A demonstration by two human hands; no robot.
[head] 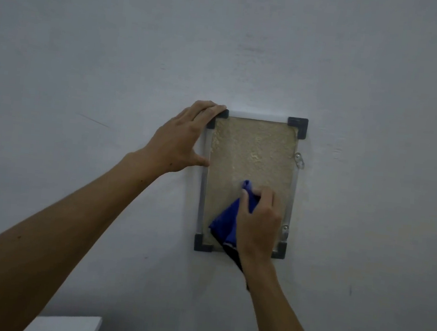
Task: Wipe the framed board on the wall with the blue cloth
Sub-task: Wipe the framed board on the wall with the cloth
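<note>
Framed board (252, 158) hangs on grey wall (251, 47), portrait orientation, just below centre of view; tan rough-textured panel, thin silver frame, dark plastic corner caps. Left hand (185, 137) at board's 10 o'clock corner, fingers curled over top-left corner cap (218, 118), thumb tip touching left frame edge lower down, gripping the frame there. Right hand (257, 218) over board's lower half, around 5 o'clock of the panel, fingers bent round a bunched blue cloth (229, 220) and pressing it onto the panel. Cloth tip pokes out above the fingers at 12 o'clock of the hand; rest of cloth hangs toward 7 o'clock of the hand, covering lower-middle panel. Cloth has a dark edge (234, 256) trailing below bottom frame, along the wrist. Two small metal hanger clips on right frame edge: upper clip (299, 160) at 3 o'clock of board, lower clip (285, 230) near bottom-right cap. White flat-topped object (65, 326) at 7 o'clock of view, bottom edge, well apart from board; can't tell what it is. Both forearms bare, reaching up from the bottom of view.
</note>
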